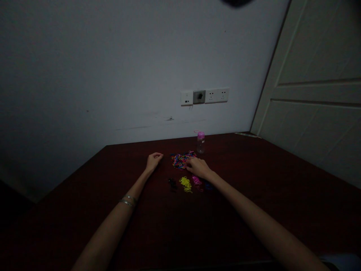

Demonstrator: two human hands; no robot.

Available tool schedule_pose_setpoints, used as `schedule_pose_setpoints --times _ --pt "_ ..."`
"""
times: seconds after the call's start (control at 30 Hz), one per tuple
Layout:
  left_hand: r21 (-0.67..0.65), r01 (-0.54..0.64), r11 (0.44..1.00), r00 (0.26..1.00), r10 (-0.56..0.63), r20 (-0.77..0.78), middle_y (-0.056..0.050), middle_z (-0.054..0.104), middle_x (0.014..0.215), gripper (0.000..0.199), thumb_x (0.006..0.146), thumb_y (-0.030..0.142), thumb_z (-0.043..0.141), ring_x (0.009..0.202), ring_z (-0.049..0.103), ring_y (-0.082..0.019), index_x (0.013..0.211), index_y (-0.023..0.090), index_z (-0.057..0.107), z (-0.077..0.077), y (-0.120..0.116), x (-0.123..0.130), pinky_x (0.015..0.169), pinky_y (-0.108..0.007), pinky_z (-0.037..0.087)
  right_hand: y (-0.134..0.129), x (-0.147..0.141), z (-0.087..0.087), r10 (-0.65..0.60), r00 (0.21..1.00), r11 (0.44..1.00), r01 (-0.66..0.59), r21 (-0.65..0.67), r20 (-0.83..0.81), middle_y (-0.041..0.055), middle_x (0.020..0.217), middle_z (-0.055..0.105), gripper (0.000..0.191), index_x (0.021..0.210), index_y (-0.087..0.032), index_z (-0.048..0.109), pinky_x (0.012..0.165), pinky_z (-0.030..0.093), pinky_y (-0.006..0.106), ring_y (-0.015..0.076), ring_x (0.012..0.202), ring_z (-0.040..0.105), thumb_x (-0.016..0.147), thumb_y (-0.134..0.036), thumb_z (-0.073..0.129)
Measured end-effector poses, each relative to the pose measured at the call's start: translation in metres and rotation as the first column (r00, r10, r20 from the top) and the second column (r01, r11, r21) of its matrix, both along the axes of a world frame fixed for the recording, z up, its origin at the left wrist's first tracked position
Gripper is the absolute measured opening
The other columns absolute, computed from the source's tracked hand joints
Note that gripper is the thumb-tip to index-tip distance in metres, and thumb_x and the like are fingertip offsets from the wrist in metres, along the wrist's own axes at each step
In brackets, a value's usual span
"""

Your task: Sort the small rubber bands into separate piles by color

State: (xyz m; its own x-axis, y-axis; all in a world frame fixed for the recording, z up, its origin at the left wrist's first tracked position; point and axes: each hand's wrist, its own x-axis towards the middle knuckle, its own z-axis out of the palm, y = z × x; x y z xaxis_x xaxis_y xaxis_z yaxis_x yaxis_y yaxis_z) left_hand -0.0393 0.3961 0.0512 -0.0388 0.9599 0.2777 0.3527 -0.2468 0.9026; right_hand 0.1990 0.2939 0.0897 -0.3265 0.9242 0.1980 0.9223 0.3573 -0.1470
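Observation:
A heap of small multicoloured bands lies on the dark red table. My right hand is at the heap's right edge, fingers bent down into it; whatever its fingertips pinch is too small to make out. Left of the heap, my left hand rests on the table with its fingers curled together, and anything inside is hidden. Nearer to me lie separate small piles: black, yellow, pink and blue. The blue pile is partly covered by my right forearm.
A clear bottle with a pink lid stands behind the heap. The table meets a pale wall with sockets. A panelled door is on the right, and a flat strip lies at the back right corner.

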Motion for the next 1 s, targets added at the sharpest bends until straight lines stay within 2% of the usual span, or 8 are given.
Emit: schedule_pose_setpoints --times 0.17,0.37,0.53,0.73,0.83,0.9,1.0 --pt "0.019 0.003 1.000 1.000 -0.003 -0.010 0.004 0.044 0.043 0.028 0.062 0.037 0.059 0.040 0.036 -0.006 0.072 0.010 0.062 -0.003 0.002 -0.002 0.041 -0.018 0.023 0.002 0.006 0.001 0.010 1.000 1.000 -0.010 0.026 -0.014 0.0038 0.100 0.059 0.019 0.089 -0.024 0.062 0.066 0.040 0.025 0.0189 0.087 0.057 0.082 -0.031 0.045" --pt "0.007 0.007 1.000 1.000 -0.007 0.009 0.003 0.046 0.045 0.034 0.061 0.041 0.060 0.041 0.038 -0.007 0.073 0.010 0.063 -0.005 0.003 -0.002 0.041 -0.018 0.024 0.005 0.012 0.004 -0.003 0.997 0.999 0.006 0.045 -0.073 0.0034 0.103 0.059 0.022 0.095 -0.024 0.061 0.066 0.039 0.023 0.0178 0.090 0.056 0.084 -0.030 0.044" --pt "0.018 0.011 1.000 1.000 -0.011 0.027 0.003 0.048 0.046 0.033 0.060 0.041 0.060 0.041 0.039 -0.007 0.073 0.010 0.062 -0.006 0.003 -0.001 0.041 -0.018 0.025 0.009 0.018 0.003 -0.023 0.986 0.997 0.035 0.065 -0.167 0.0029 0.099 0.062 0.022 0.094 -0.025 0.063 0.064 0.039 0.022 0.0170 0.087 0.056 0.083 -0.033 0.046" --pt "0.018 0.007 1.000 1.000 -0.007 0.028 0.004 0.044 0.043 0.030 0.061 0.039 0.059 0.040 0.036 -0.006 0.071 0.010 0.062 -0.004 0.001 -0.001 0.041 -0.018 0.023 0.016 0.028 0.002 0.007 0.957 0.995 0.021 0.094 -0.290 0.0038 0.098 0.063 0.022 0.094 -0.023 0.064 0.068 0.041 0.025 0.0170 0.084 0.056 0.080 -0.032 0.050" --pt "0.012 0.003 1.000 1.000 -0.003 0.031 0.004 0.044 0.043 0.029 0.062 0.037 0.059 0.040 0.036 -0.006 0.071 0.010 0.062 -0.002 0.000 0.000 0.040 -0.018 0.023 0.017 0.034 0.006 0.052 0.934 0.998 -0.041 0.037 -0.352 0.0047 0.092 0.065 0.021 0.089 -0.020 0.066 0.070 0.041 0.026 0.0165 0.081 0.057 0.078 -0.030 0.051" --pt "0.007 0.000 1.000 0.999 0.000 0.034 0.004 0.045 0.044 0.029 0.062 0.037 0.059 0.040 0.036 -0.006 0.071 0.010 0.062 -0.002 -0.001 0.001 0.040 -0.019 0.024 0.017 0.038 0.009 0.100 0.911 0.991 -0.127 -0.042 -0.401 0.0049 0.083 0.066 0.020 0.083 -0.017 0.067 0.069 0.041 0.025 0.0156 0.076 0.057 0.076 -0.028 0.052" --pt "0.002 0.006 1.000 0.999 -0.006 0.036 0.004 0.045 0.043 0.029 0.062 0.037 0.059 0.040 0.036 -0.006 0.071 0.010 0.062 -0.002 -0.001 0.001 0.040 -0.019 0.024 0.016 0.044 0.011 0.159 0.872 0.933 -0.286 -0.217 -0.464 0.0043 0.073 0.065 0.019 0.079 -0.013 0.068 0.061 0.041 0.023 0.0132 0.066 0.056 0.073 -0.024 0.053"
